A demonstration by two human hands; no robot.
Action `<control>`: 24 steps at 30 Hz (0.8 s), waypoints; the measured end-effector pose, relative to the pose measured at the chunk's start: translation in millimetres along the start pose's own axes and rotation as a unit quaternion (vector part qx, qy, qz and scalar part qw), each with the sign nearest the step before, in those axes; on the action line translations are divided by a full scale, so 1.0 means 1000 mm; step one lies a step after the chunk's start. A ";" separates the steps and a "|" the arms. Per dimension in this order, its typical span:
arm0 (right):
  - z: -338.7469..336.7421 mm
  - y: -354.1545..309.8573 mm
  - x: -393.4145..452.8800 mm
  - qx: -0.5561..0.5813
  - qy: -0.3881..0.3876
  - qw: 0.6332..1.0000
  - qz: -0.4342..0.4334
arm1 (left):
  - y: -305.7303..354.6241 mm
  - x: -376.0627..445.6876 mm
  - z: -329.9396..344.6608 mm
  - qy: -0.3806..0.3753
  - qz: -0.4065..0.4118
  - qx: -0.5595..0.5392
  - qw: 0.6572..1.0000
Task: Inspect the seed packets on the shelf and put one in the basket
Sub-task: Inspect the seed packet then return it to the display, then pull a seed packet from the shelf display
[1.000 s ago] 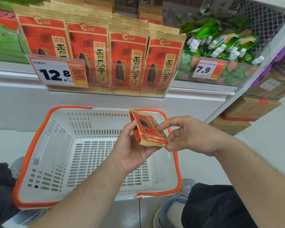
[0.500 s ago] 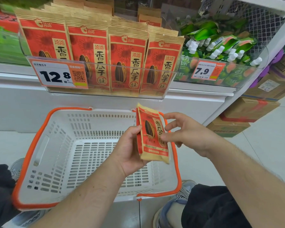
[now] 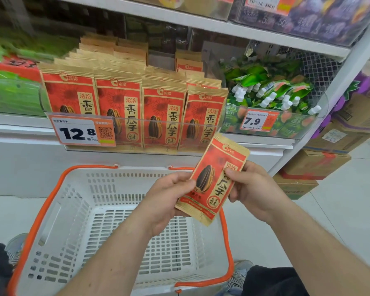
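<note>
Seed packet [image 3: 214, 180], red and tan, is held tilted above the white basket [image 3: 77, 212], gripped at its left edge by the left hand [image 3: 167, 199] and pinched on its right by the right hand [image 3: 252, 189]. Behind, matching packets [image 3: 124, 107] stand in rows on the shelf [image 3: 19, 129].

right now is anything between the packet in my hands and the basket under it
Nothing visible is. The seed packet, held by the left hand and right hand, hangs over the right side of the basket, whose top is open and whose visible floor holds nothing.
</note>
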State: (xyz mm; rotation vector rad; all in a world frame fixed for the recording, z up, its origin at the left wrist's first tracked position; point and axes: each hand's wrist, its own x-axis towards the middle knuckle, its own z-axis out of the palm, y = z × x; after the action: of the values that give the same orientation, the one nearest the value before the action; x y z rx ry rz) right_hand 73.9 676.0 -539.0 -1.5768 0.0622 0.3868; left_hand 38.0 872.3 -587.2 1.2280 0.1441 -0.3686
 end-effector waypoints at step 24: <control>0.040 -0.171 0.069 0.230 0.032 0.958 -0.169 | 0.231 0.033 -0.005 0.235 0.257 0.606 0.715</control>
State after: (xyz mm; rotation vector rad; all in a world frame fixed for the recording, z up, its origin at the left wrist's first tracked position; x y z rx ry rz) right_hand 177.6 737.9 -393.8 -1.1101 -0.0650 0.0435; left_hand 150.7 936.7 -393.4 2.5859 -0.0426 0.4804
